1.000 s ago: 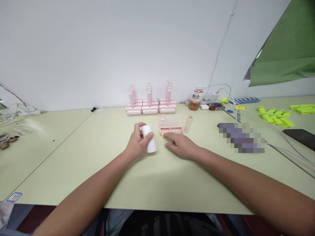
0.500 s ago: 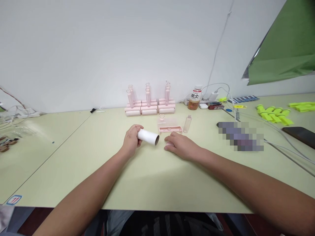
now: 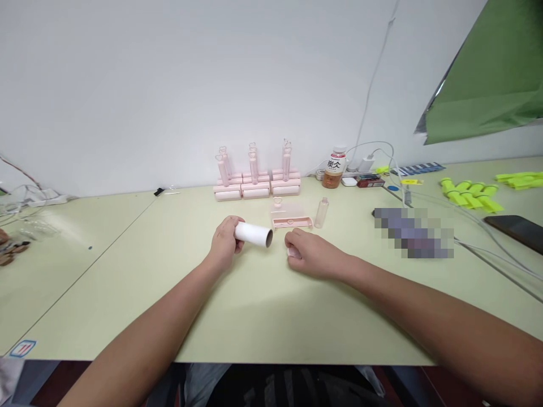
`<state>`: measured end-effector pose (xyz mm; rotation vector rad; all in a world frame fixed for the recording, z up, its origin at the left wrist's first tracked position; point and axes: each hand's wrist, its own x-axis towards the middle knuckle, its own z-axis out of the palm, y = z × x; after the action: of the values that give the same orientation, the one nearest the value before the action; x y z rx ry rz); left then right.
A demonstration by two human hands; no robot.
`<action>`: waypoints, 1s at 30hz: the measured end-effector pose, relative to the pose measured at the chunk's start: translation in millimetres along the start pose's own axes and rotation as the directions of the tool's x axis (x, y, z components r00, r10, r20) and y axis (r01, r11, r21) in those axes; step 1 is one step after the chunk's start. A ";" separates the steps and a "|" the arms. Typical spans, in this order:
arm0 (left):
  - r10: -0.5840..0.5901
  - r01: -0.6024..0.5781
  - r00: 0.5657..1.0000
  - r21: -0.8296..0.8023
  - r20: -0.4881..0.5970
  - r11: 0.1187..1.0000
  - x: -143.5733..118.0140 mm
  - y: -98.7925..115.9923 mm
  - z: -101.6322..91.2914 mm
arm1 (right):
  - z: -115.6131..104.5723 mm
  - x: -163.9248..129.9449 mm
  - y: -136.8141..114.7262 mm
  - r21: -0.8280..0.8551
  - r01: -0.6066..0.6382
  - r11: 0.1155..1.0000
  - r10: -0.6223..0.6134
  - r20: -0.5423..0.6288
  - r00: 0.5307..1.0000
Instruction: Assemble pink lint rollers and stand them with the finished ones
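L hand point(image 3: 225, 243) grips white roll point(image 3: 251, 233) over table point(image 3: 254, 322), open end twd R hand point(image 3: 314, 254), which pinches small pale part point(image 3: 293, 253), mostly hidden. Step's prob. pairing the two; next move likely needs part lined up w/ roll's opening.

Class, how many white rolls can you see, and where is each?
4: one white roll in the left hand, plus one each in the front row's left pink case, middle case and right case. Cases behind may hide more.

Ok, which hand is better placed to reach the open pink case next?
Right hand, probably: it's nearer the case, though holding a small piece. Left hand is farther, gripping the white roll.
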<state>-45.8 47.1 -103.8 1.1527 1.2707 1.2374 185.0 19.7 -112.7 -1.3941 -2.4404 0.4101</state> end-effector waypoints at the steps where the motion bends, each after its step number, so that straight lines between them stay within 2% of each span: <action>1: -0.001 0.001 1.000 -0.003 0.000 1.000 0.3 -0.3 -0.1 | 0.8 -0.1 -0.1 0.010 0.004 1.000 -0.004 0.001 1.000; 7: -0.007 0.007 1.000 -0.017 -0.002 1.000 0.5 -0.1 0.3 | 3.8 -0.1 -1.1 0.118 0.029 0.993 -0.021 -0.073 0.997; 14: -0.001 0.001 1.000 -0.019 0.004 1.000 -1.2 1.2 1.1 | 1.6 -2.0 -3.9 0.150 0.079 0.986 -0.074 -0.036 0.997; 18: 0.010 -0.010 1.000 -0.015 0.004 1.000 -1.5 0.9 1.3 | 1.8 -1.8 -5.0 0.259 0.109 0.960 -0.078 -0.129 0.989; 22: 0.016 -0.015 1.000 -0.005 0.011 1.000 -1.5 -0.5 1.5 | 2.8 -1.6 -5.5 0.365 0.139 0.920 -0.085 -0.160 0.984; 27: 0.030 -0.031 0.999 0.025 0.022 0.999 -3.0 -1.2 1.9 | 6.5 -0.6 -2.7 0.349 0.265 0.899 -0.145 -0.334 0.931; 30: 0.048 -0.050 0.998 0.067 0.034 0.996 -4.6 -1.2 2.8 | 9.6 -0.2 -1.6 0.325 0.297 0.898 -0.160 -0.387 0.908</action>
<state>-42.7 42.7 -104.9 1.2549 1.2753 1.2143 180.0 17.8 -120.9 -0.9086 -2.0627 0.4931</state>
